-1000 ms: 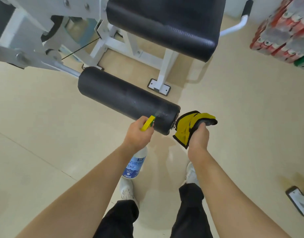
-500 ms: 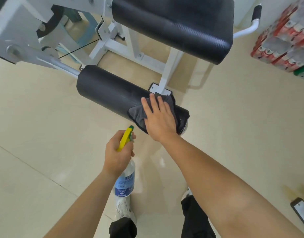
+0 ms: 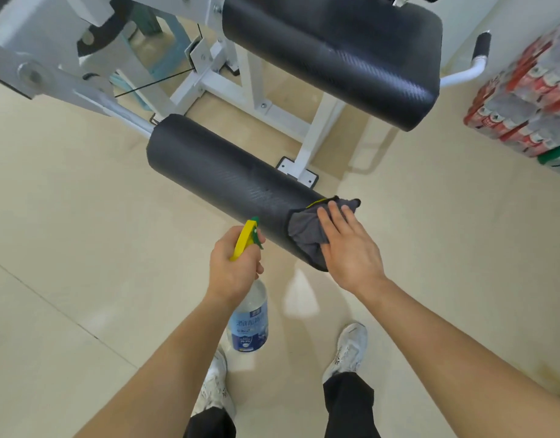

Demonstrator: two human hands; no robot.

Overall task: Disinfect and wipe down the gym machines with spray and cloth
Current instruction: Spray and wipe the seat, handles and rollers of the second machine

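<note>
Nearest, below the roller (image 3: 222, 181), two white shoes (image 3: 348, 346) stand on the floor (image 3: 67, 248); just short of the roller's near side the left hand (image 3: 234, 267) is curled round the neck of the bottle (image 3: 248, 324), fingers by the yellow trigger (image 3: 244, 240), the nozzle close to the roller's skin but, as far as I can tell, not touching it; the bottle's body hangs down under the fist. At the roller's right end the right hand (image 3: 348, 251) lies flat, fingers straight and together, pressing the cloth (image 3: 304, 235) against the pad; the cloth, grey with a yellow edge showing, is draped over that end and wraps partly round it. Beyond the roller stands the white frame (image 3: 318, 131); above and behind the roller sits the black seat (image 3: 335, 55); far to the roller's right, packs of drinks (image 3: 525, 99) are stacked. The step in hand looks to be the wiping of the roller, at its right end; most of its length toward the left seems not yet covered. The next move, I judge, calls for drawing the cloth leftward along the roller under firm flat pressure, then round to its underside; the seat would follow.
</note>
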